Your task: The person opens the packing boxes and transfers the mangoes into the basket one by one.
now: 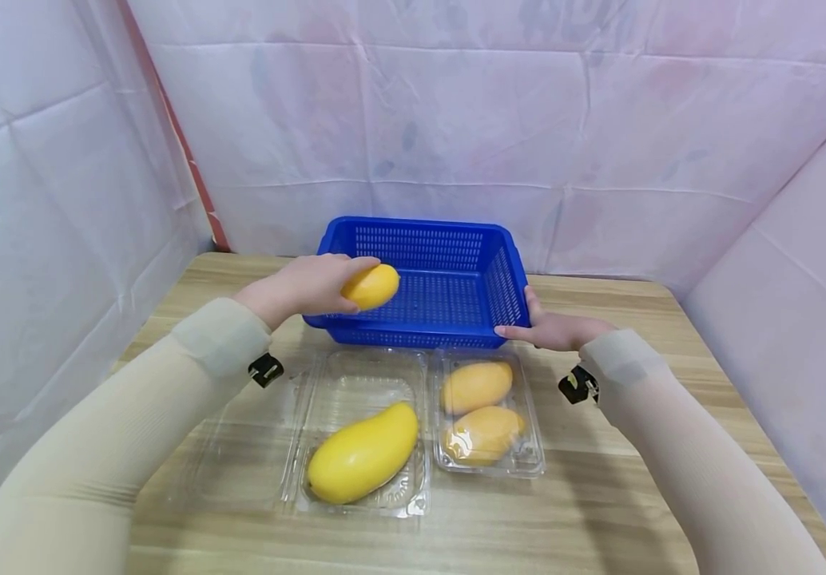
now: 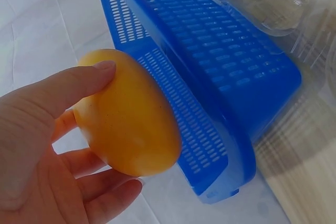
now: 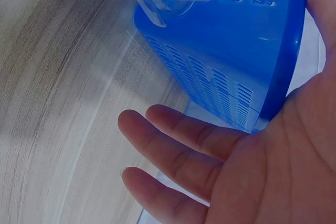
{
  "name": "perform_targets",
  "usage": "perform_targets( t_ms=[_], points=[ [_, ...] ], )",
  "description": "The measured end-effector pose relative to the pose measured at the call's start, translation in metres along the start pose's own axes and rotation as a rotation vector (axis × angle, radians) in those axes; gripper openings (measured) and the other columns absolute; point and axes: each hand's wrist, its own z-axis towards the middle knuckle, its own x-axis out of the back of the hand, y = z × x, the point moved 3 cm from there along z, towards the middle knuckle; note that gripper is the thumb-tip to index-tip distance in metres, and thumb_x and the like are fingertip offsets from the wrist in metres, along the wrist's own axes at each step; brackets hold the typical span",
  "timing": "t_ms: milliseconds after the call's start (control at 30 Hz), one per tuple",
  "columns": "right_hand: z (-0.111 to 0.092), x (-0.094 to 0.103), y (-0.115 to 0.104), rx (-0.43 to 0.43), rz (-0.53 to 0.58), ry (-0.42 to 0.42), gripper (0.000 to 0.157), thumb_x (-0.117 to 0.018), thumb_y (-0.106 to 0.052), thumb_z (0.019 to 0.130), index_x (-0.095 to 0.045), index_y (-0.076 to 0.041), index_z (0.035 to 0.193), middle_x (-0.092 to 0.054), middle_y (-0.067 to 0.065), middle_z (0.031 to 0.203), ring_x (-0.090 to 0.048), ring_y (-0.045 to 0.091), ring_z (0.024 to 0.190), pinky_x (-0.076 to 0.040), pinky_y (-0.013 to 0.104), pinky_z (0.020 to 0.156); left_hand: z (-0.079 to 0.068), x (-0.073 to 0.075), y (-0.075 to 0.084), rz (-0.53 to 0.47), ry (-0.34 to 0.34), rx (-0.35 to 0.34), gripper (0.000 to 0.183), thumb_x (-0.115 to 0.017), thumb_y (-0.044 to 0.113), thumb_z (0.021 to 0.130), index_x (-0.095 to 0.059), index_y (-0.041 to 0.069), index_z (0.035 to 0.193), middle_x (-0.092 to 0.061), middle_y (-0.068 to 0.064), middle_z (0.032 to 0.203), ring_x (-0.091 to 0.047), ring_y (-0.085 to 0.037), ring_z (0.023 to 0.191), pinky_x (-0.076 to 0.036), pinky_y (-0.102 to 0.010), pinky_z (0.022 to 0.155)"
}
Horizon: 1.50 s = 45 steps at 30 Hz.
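Note:
My left hand point(image 1: 312, 283) holds a small orange-yellow mango point(image 1: 373, 287) between thumb and fingers, over the left part of a blue plastic basket point(image 1: 449, 329). In the left wrist view, the thumb presses on the upper side of the mango point(image 2: 131, 116), with fingers curled beneath it. My right hand point(image 1: 560, 329) rests against the basket's near right corner, its thumb along the rim. Seen from the right wrist, several fingers point(image 3: 173, 161) of that hand stretch out loosely beside the basket wall point(image 3: 210, 85).
An opened clear clamshell box point(image 1: 420, 479) lies in front of the basket, a large yellow mango point(image 1: 363, 455) inside. To its right stands another clear box point(image 1: 528, 463) holding two orange-yellow mangoes point(image 1: 485, 435). White cloth walls point(image 1: 456, 120) enclose the wooden table point(image 1: 600, 495).

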Motion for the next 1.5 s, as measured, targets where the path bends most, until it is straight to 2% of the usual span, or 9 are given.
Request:
perform_targets(
  t_ms=[300,533,1033,1133,1367,1500],
  points=[
    [0.002,0.000,-0.001,0.013,0.006,0.008,0.111,-0.040,-0.068,0.087,0.038,-0.005,0.135,0.026,0.027,0.145,0.000,0.046,0.136,-0.009,0.062,0.104,0.006,0.006,-0.002,-0.002,-0.012,0.019,0.072,-0.070,0.031,0.084,-0.034,0.020,0.145,-0.054,-0.011,0.126,-0.053,-0.027,0.106,-0.045,-0.048,0.085],
    [0.003,-0.001,0.000,0.013,-0.007,0.021,0.110,-0.039,-0.067,0.087,0.036,-0.002,0.135,0.025,0.030,0.145,0.000,0.045,0.136,-0.010,0.060,0.105,0.014,0.007,-0.005,-0.005,-0.026,0.015,0.072,-0.069,0.032,0.084,-0.032,0.020,0.146,-0.051,-0.012,0.130,-0.050,-0.028,0.112,-0.044,-0.049,0.088],
    [0.005,0.001,0.001,0.004,-0.019,0.011,0.108,-0.038,-0.066,0.089,0.037,-0.003,0.135,0.025,0.029,0.145,-0.012,0.045,0.135,-0.012,0.058,0.106,0.026,0.008,-0.014,-0.009,-0.023,0.031,0.072,-0.068,0.031,0.085,-0.033,0.018,0.145,-0.053,-0.011,0.129,-0.051,-0.027,0.110,-0.042,-0.047,0.091],
    [0.005,0.001,0.000,0.011,-0.013,0.010,0.109,-0.038,-0.066,0.088,0.037,-0.003,0.135,0.026,0.029,0.145,-0.011,0.045,0.135,-0.012,0.058,0.106,0.028,0.007,-0.017,-0.007,-0.024,0.034,0.071,-0.068,0.031,0.085,-0.033,0.019,0.145,-0.053,-0.011,0.129,-0.051,-0.027,0.111,-0.041,-0.047,0.091],
    [0.007,0.002,-0.001,0.016,-0.012,0.009,0.110,-0.039,-0.068,0.087,0.037,-0.003,0.134,0.029,0.028,0.144,-0.008,0.046,0.135,-0.010,0.059,0.106,0.027,0.012,-0.017,-0.003,-0.036,0.037,0.071,-0.067,0.030,0.085,-0.032,0.017,0.146,-0.051,-0.013,0.131,-0.049,-0.029,0.113,-0.041,-0.048,0.092],
    [0.007,0.001,-0.001,0.016,-0.005,0.004,0.110,-0.039,-0.067,0.087,0.038,-0.003,0.134,0.028,0.028,0.144,-0.012,0.046,0.135,-0.010,0.058,0.106,0.027,0.018,-0.016,0.011,-0.034,0.034,0.071,-0.067,0.028,0.085,-0.032,0.016,0.146,-0.051,-0.013,0.131,-0.050,-0.029,0.113,-0.040,-0.048,0.092]
  ],
)
